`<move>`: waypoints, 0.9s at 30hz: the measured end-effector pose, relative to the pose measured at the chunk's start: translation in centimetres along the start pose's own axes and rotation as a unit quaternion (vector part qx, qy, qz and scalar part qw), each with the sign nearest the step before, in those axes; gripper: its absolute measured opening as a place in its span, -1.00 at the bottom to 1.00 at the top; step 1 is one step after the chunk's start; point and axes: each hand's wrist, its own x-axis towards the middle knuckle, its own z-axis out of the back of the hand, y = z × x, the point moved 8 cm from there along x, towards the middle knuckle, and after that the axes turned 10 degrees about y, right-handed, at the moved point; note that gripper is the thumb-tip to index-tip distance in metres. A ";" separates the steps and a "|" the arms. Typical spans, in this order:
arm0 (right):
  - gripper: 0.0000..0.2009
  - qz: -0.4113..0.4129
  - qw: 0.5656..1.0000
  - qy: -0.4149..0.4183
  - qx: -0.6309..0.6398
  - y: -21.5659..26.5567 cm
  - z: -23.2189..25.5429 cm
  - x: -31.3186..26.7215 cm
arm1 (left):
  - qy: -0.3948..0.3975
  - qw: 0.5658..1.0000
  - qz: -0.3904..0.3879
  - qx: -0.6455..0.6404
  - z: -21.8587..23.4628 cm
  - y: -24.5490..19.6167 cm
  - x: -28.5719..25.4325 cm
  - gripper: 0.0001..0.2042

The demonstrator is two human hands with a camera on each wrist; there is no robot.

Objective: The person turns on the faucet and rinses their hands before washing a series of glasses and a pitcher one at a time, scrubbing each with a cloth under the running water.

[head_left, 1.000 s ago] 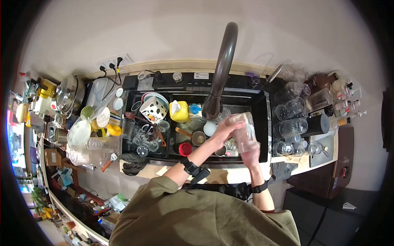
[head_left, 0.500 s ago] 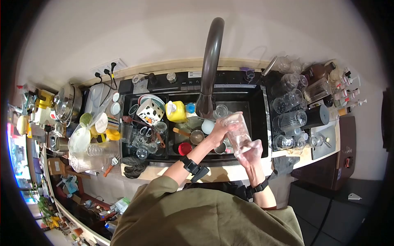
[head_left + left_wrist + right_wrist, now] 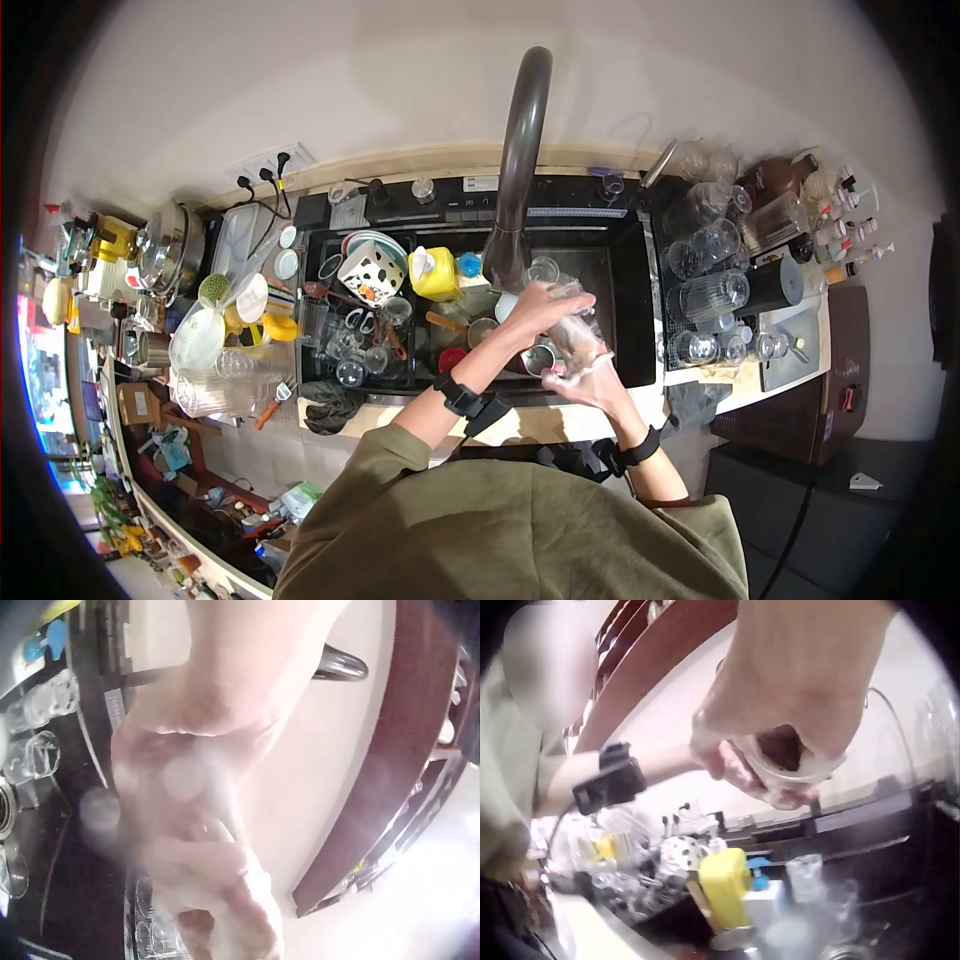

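Two hands, left hand (image 3: 540, 305) and right hand (image 3: 590, 375), are curled around one glass (image 3: 577, 335) below the faucet (image 3: 515, 180); washing is judged unfinished, dishes remaining.

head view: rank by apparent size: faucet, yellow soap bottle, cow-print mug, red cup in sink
1. faucet, largest by far, though nearest the camera
2. cow-print mug and yellow soap bottle: too alike to rank
3. red cup, smallest, partly hidden by the forearm

No lettering, brand, number or sign is legible in any view. A small white label (image 3: 480, 184) sits on the dark panel behind the sink, at about 11 o'clock from the faucet base (image 3: 505, 262), but its print is too small to read.
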 end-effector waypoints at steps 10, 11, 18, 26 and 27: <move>-0.38 -0.114 0.549 -0.060 0.826 -5.4 -4.7 -1.4 | 0.153 0.951 -0.228 -0.140 0.3 -1.7 -1.5 -0.50; -0.40 -0.120 0.609 -0.066 0.781 -5.6 -4.4 -1.5 | 0.160 0.951 -0.232 -0.125 0.3 -1.9 -1.7 -0.49; -0.46 0.005 0.996 0.025 -0.089 0.5 -1.3 0.0 | 0.036 0.994 -0.056 0.084 0.8 -1.1 -1.0 -0.54; -0.74 -0.105 0.622 -0.106 0.769 -9.2 -6.5 -3.5 | 0.051 0.984 -0.125 -0.117 0.6 1.1 -1.4 -0.69; -0.73 -0.128 0.611 -0.130 0.770 -7.6 -5.7 -2.9 | 0.062 0.978 -0.143 -0.136 0.6 0.7 -1.6 -0.69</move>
